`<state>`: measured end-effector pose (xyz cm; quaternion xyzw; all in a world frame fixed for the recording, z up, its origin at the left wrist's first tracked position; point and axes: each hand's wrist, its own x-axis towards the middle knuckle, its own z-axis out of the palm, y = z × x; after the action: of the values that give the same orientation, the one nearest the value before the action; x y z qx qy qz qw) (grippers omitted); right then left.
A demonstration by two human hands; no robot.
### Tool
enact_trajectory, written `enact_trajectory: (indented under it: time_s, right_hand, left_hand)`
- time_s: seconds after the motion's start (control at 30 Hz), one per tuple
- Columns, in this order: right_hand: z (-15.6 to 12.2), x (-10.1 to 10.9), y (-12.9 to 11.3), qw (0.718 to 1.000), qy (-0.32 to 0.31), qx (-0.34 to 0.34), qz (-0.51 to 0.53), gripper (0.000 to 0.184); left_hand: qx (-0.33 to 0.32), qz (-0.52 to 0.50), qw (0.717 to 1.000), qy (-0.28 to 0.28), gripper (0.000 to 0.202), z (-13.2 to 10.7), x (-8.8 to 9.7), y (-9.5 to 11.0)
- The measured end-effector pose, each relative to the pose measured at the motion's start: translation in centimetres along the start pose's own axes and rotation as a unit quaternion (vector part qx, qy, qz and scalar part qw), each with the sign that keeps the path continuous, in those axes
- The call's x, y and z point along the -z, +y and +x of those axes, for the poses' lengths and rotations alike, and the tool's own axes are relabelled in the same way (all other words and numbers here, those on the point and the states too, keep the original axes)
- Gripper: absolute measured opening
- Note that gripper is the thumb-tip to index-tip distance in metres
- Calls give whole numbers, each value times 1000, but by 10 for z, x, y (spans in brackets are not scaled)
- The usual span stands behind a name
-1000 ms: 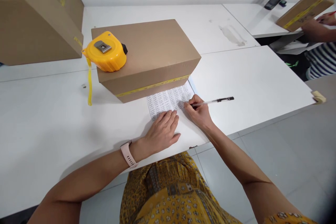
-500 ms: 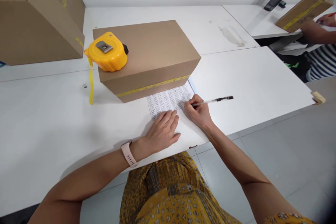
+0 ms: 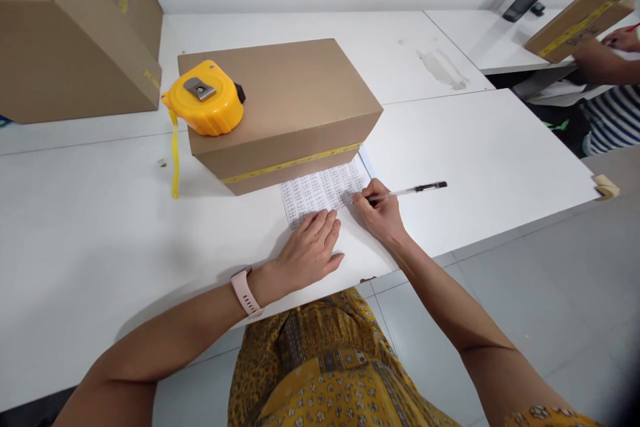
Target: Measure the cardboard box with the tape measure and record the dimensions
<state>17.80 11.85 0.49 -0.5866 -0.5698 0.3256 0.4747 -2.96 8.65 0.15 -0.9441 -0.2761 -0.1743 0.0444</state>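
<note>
My right hand (image 3: pixel 379 211) pinches a clear pen with a black cap end (image 3: pixel 417 189), its tip down at the right part of a sheet covered in rows of small writing (image 3: pixel 323 190). Flat on the sheet's lower edge lies my left hand (image 3: pixel 311 248), fingers stretched out, holding nothing. A brown cardboard box (image 3: pixel 285 90) with a yellow tape strip along its front stands behind the sheet and hides its far part. On the box's left end rests a yellow tape measure (image 3: pixel 207 100), its yellow wrist strap hanging over the side.
A larger open carton (image 3: pixel 85 53) occupies the back left of the white table (image 3: pixel 100 213). At the far right, another person's arm (image 3: pixel 607 63) is beside a taped box (image 3: pixel 575 27). The table's front edge runs just below my hands.
The pen and my right hand have shifted very slightly to the right over the sheet. My left hand, the box and the tape measure stay in place.
</note>
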Motion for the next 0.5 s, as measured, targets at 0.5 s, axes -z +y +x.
enact_trajectory:
  time_s: [0.5]
  right_hand:
    - [1,1,-2,1000,6,-8,2,27]
  left_hand:
    - [5,-19,1000,-21,52,-1,-1,0]
